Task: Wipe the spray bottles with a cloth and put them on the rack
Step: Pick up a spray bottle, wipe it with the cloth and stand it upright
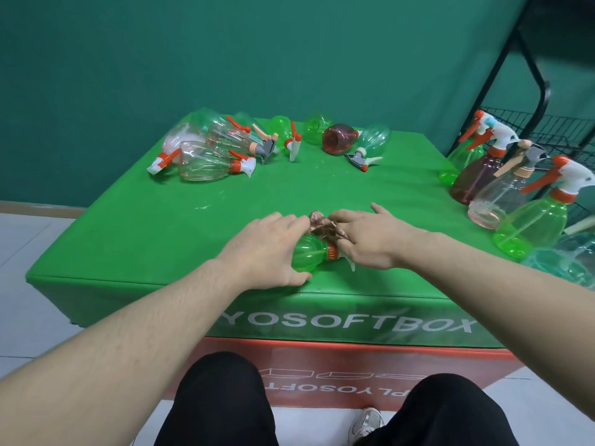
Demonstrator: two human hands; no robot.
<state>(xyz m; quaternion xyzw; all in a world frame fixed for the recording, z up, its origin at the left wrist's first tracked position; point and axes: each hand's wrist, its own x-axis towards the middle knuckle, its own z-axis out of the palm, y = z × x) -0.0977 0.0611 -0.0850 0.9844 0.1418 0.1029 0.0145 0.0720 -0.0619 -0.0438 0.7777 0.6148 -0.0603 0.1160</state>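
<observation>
Two hands meet over one green spray bottle [308,255] lying on its side near the front edge of the green box [199,239]. The left hand [264,249] curls over the bottle's body, fingers wrapped round it. The right hand [370,238] presses a crumpled brown cloth [323,226] against the bottle's neck and orange collar, its fingers bent into the cloth and pinching it. Along the box's far edge, a scatter of bottles lies tipped over: a clear cluster [206,149] toward the far left corner, a dark red bottle [338,138] nearer the middle. Off the right edge, four bottles stand upright on the black wire rack [544,130], the nearest a green one [531,225] with a white and orange trigger.
</observation>
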